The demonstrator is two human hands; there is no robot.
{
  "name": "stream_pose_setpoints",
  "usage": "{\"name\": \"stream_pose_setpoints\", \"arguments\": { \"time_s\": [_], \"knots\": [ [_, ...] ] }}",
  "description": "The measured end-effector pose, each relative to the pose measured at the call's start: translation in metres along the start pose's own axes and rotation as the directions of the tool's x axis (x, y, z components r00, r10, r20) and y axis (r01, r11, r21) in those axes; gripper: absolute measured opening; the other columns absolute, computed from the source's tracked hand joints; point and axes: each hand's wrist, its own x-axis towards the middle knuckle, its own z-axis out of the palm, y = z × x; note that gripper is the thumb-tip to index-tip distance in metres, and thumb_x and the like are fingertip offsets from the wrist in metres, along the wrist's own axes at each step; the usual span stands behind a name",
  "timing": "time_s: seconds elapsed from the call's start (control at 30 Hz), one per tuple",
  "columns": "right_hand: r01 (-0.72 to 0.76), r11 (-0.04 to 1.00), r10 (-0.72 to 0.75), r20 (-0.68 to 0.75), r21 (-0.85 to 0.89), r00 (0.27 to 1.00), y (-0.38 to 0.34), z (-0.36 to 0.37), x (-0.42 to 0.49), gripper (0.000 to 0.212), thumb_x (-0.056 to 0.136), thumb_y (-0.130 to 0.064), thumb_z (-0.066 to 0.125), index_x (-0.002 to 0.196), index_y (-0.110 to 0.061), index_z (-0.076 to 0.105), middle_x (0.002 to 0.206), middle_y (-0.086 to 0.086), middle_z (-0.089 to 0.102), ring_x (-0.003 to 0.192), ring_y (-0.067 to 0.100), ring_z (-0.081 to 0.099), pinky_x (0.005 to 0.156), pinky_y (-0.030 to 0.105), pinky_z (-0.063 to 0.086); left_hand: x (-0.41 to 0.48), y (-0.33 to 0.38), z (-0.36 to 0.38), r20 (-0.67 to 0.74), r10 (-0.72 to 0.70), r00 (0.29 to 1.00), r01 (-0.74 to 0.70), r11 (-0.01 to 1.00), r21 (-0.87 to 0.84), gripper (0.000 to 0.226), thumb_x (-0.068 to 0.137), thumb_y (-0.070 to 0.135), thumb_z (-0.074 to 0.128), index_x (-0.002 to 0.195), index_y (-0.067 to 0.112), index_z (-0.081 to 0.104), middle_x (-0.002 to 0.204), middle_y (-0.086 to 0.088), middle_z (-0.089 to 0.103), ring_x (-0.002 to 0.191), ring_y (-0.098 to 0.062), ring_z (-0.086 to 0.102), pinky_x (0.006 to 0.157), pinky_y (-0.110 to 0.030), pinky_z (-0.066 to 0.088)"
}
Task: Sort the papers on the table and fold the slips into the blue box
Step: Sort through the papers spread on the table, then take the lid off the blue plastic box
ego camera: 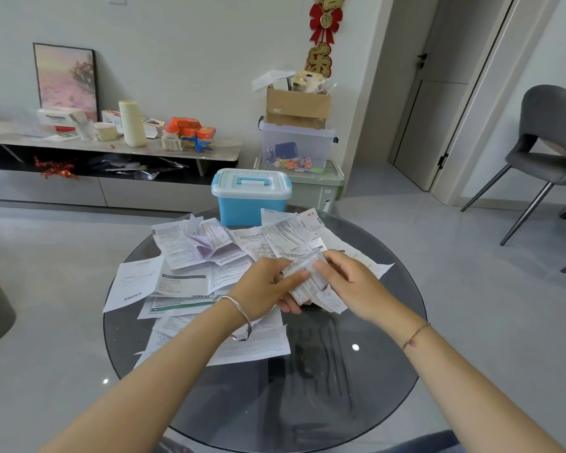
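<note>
Loose papers [180,253] fan across the round glass table [307,403] from nine to one o'clock, and the blue box [242,207], lid on, stands at its twelve o'clock edge. Near the centre the left hand [262,289] curls its fingers round a small bundle of slips [307,282], and the right hand [350,282] pinches the same bundle from three o'clock

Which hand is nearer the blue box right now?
Left. The left hand is almost straight in front of the blue box, on the person's side; the right hand sits further off to the right. Both grip the same slip.
</note>
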Motion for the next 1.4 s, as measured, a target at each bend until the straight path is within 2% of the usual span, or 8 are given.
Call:
{"name": "stream_pose_setpoints", "arguments": {
  "time_s": [0.17, 0.3, 0.43, 0.6, 0.77, 0.93, 1.1, 1.4],
  "knots": [
    [0.002, 0.976, 0.013, -0.067, 0.218, 0.998, 0.001, 0.007, -0.008, 0.038, 0.1, -0.024, 0.045, 0.09, 0.013, 0.046, 0.055, 0.0, 0.036, 0.044, 0.005, 0.032, 0.046, 0.016, 0.028, -0.003, 0.005, 0.005, -0.008, 0.059, 0.998, -0.058, 0.997, 0.049, 0.033, 0.098, 0.029, 0.048, 0.105, 0.0, 0.061, 0.049, 0.008, 0.064, 0.037, -0.009, 0.053, 0.045, -0.024, 0.046],
    [-0.035, 0.904, 0.08, -0.086, 0.427, 0.993, 0.002, 0.012, -0.014, 0.033, 0.101, -0.017, 0.042, 0.095, 0.015, 0.047, 0.048, -0.008, 0.028, 0.041, 0.004, 0.022, 0.043, 0.016, 0.019, 0.001, 0.005, 0.01, 0.004, 0.037, 0.999, -0.036, 0.997, -0.067, 0.036, 0.101, 0.028, 0.04, 0.098, 0.0, 0.062, 0.053, 0.001, 0.065, 0.039, -0.01, 0.056, 0.044, -0.02, 0.048],
    [-0.069, 0.859, 0.114, -0.059, 0.507, 0.992, 0.009, 0.018, -0.023, 0.032, 0.101, -0.02, 0.043, 0.096, 0.011, 0.049, 0.05, -0.003, 0.033, 0.042, 0.005, 0.027, 0.044, 0.016, 0.025, 0.002, -0.003, 0.01, 0.059, -0.014, 0.998, 0.02, 0.995, -0.103, 0.037, 0.101, 0.027, 0.039, 0.1, -0.002, 0.061, 0.055, -0.003, 0.066, 0.043, -0.011, 0.059, 0.046, -0.018, 0.05],
    [-0.305, 0.913, 0.259, 0.195, 0.271, 0.946, 0.024, 0.018, -0.035, 0.027, 0.1, -0.024, 0.045, 0.077, -0.011, 0.045, 0.052, 0.003, 0.059, 0.034, 0.011, 0.043, 0.037, 0.021, 0.03, 0.005, -0.027, 0.013, 0.07, -0.026, 0.997, 0.003, 0.948, 0.319, 0.038, 0.096, 0.034, 0.052, 0.064, 0.013, 0.054, 0.055, 0.003, 0.053, 0.048, -0.003, 0.045, 0.055, -0.016, 0.038],
    [-0.487, 0.873, 0.46, 0.328, 0.001, 0.825, 0.03, 0.022, -0.042, 0.036, 0.098, -0.042, 0.045, 0.092, -0.006, 0.044, 0.055, 0.003, 0.062, 0.032, 0.009, 0.043, 0.035, 0.018, 0.032, 0.009, -0.041, 0.035, 0.069, -0.052, 0.996, 0.01, 0.861, 0.509, 0.023, 0.092, 0.037, 0.058, 0.09, 0.014, 0.062, 0.069, 0.01, 0.05, 0.067, -0.006, 0.045, 0.065, -0.022, 0.038],
    [-0.442, 0.859, 0.499, 0.227, -0.257, 0.836, 0.023, 0.009, -0.041, 0.049, 0.092, -0.057, 0.045, 0.072, -0.012, 0.043, 0.055, 0.007, 0.062, 0.031, 0.012, 0.048, 0.036, 0.015, 0.036, 0.009, -0.041, 0.036, -0.014, -0.044, 0.999, 0.044, 0.835, 0.548, 0.033, 0.091, 0.045, 0.056, 0.099, 0.014, 0.063, 0.086, 0.003, 0.061, 0.081, -0.014, 0.055, 0.079, -0.031, 0.048],
    [-0.444, 0.874, 0.47, 0.113, -0.197, 0.875, 0.025, 0.0, -0.037, 0.05, 0.084, -0.06, 0.057, 0.087, -0.011, 0.048, 0.058, 0.003, 0.065, 0.037, 0.013, 0.049, 0.042, 0.02, 0.037, 0.005, -0.042, 0.03, -0.027, -0.039, 0.999, 0.047, 0.855, 0.517, 0.043, 0.083, 0.057, 0.06, 0.104, 0.019, 0.062, 0.101, 0.006, 0.065, 0.092, -0.011, 0.059, 0.085, -0.029, 0.05],
    [-0.416, 0.909, 0.413, 0.12, -0.004, 0.903, 0.025, -0.01, -0.029, 0.038, 0.084, -0.049, 0.065, 0.089, -0.013, 0.053, 0.058, 0.0, 0.063, 0.045, 0.015, 0.047, 0.043, 0.022, 0.035, 0.001, -0.024, 0.006, -0.083, 0.024, 0.996, 0.003, 0.95, 0.313, 0.021, 0.084, 0.034, 0.07, 0.096, 0.017, 0.067, 0.083, 0.012, 0.067, 0.064, 0.011, 0.057, 0.067, -0.011, 0.045]
  ]
}}
